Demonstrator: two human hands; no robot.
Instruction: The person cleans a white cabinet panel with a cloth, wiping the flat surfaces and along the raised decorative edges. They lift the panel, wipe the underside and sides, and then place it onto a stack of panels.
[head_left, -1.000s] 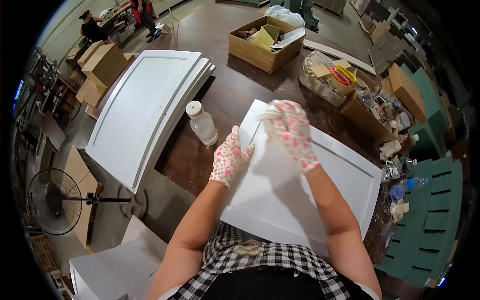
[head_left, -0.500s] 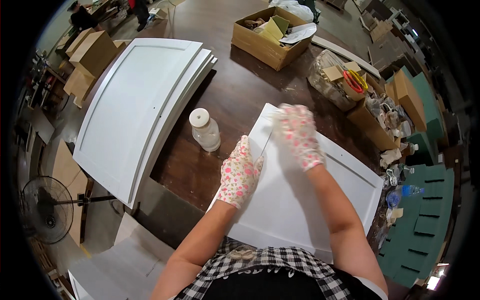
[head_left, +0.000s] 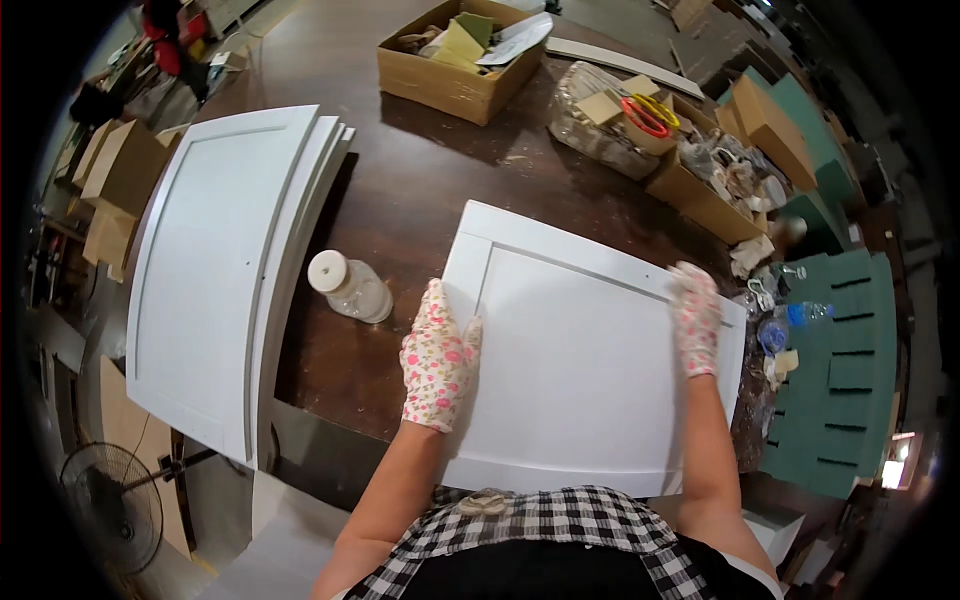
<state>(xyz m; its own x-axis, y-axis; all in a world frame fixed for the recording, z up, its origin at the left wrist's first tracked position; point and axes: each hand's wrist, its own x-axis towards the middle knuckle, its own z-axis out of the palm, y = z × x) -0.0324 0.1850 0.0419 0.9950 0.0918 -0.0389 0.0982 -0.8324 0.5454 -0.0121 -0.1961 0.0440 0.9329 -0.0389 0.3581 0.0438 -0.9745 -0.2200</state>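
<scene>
A white cabinet door panel (head_left: 575,370) with a raised frame lies on the dark table in front of me. My left hand (head_left: 436,362), in a floral glove, rests along its left edge, fingers stretched forward and thumb apart on the frame. Over the right part of the frame is my right hand (head_left: 697,322), gloved alike and smeared by motion; whether anything is under its fingers cannot be made out. Left of the panel stands a clear jar with a white lid (head_left: 350,287).
Several similar white panels (head_left: 215,270) are stacked at the left. Behind are a cardboard box of scraps (head_left: 440,90), a bag with red and yellow tape rolls (head_left: 650,115) and another filled box (head_left: 700,205). Bottles (head_left: 805,314) crowd the right edge; a fan (head_left: 115,505) stands lower left.
My right hand has moved from the panel's far left corner along the frame to its right side. My left hand stays on the left edge. The view has shifted.
</scene>
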